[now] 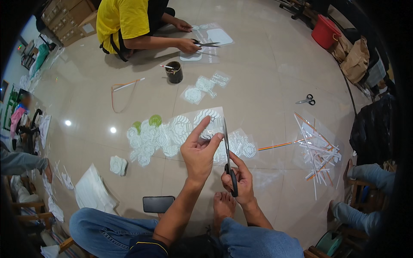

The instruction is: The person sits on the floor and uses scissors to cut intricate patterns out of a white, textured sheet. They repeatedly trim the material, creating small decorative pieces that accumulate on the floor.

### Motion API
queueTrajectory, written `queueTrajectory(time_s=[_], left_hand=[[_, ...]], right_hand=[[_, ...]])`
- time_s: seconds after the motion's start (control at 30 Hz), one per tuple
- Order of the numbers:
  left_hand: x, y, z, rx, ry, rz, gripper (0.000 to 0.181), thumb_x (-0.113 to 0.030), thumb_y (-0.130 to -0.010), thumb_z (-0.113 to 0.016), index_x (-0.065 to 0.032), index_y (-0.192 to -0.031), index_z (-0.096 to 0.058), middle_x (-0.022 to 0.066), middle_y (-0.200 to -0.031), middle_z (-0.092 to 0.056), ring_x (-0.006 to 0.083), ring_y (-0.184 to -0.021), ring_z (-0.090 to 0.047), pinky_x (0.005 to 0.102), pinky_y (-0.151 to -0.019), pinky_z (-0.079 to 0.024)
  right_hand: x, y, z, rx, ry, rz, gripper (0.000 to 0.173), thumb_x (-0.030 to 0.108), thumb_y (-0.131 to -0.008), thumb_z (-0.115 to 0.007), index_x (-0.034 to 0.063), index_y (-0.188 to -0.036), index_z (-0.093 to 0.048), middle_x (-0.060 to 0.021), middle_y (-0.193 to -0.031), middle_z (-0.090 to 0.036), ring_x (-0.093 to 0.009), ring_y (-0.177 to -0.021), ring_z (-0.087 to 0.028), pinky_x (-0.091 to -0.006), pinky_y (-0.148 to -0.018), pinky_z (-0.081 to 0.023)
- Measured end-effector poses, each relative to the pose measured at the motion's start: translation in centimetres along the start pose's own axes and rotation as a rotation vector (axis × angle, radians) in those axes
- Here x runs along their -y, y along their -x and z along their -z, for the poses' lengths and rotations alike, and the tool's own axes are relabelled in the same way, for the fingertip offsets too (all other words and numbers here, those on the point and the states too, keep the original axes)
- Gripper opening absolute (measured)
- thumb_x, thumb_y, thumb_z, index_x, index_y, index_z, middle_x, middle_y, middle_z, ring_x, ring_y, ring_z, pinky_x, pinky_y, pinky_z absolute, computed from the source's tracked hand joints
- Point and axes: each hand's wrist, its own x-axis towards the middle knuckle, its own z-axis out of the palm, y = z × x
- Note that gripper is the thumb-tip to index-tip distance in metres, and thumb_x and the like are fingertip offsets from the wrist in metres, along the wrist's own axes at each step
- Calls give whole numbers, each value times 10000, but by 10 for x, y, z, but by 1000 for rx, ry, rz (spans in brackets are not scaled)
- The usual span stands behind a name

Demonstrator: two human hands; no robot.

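Between the thumb and fingers of my left hand (199,153) is a clear plastic sheet with white wavy printed designs (208,121). My right hand (240,180) grips black-handled scissors (226,138), whose blades point away from me along the sheet's right edge. Below and beyond my hands, a spread of cut transparent pieces with white circular prints (145,142) covers part of the floor, with green round pieces (155,120) at its upper left. A smaller group of printed pieces (196,90) lies farther out.
Across from me a person in a yellow shirt (132,19) holds scissors over printed sheets. A dark cup (174,73), small scissors (306,100), a pile of plastic strips (319,151), a phone (158,204) and a folded white cloth (118,165) rest on the tiled floor. A red bucket (324,31) stands far right.
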Motion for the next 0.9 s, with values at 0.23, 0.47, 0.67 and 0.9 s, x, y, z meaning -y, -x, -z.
queueTrajectory(time_s=[0.23, 0.47, 0.67, 0.9], left_hand=[[0, 0, 1, 11, 50, -7, 532, 89, -912, -736, 118, -1414, -561, 58, -921, -718, 17, -712, -605, 152, -604, -466], [8, 9, -1, 94, 73, 29, 574, 90, -891, -759, 134, -1418, -536, 157, -1170, -710, 113, -878, -710, 205, -769, -581], [11, 10, -5, 138, 90, 50, 582, 95, -888, -762, 135, -1421, -531, 175, -1241, -681, 126, -923, -714, 218, -799, -593], [30, 9, 1, 101, 68, 58, 581, 89, -888, -756, 112, -1424, -532, 178, -1180, -710, 137, -915, -723, 223, -781, -592]], right_hand=[[-3, 2, -2, -30, 53, -2, 757, 46, -965, -742, 36, -1619, -360, 62, -730, -497, -7, -617, -423, -199, -549, -322], [8, -8, -2, -102, 19, 12, 748, 34, -964, -734, 21, -1613, -362, 48, -731, -532, -11, -601, -442, -206, -533, -330], [11, -7, 2, -132, 34, -3, 740, 53, -971, -722, 18, -1615, -357, 36, -726, -541, -26, -589, -450, -215, -523, -348], [1, -30, 6, -312, -13, 67, 609, 155, -999, -703, 8, -1527, -440, -21, -777, -637, -60, -577, -550, -209, -492, -389]])
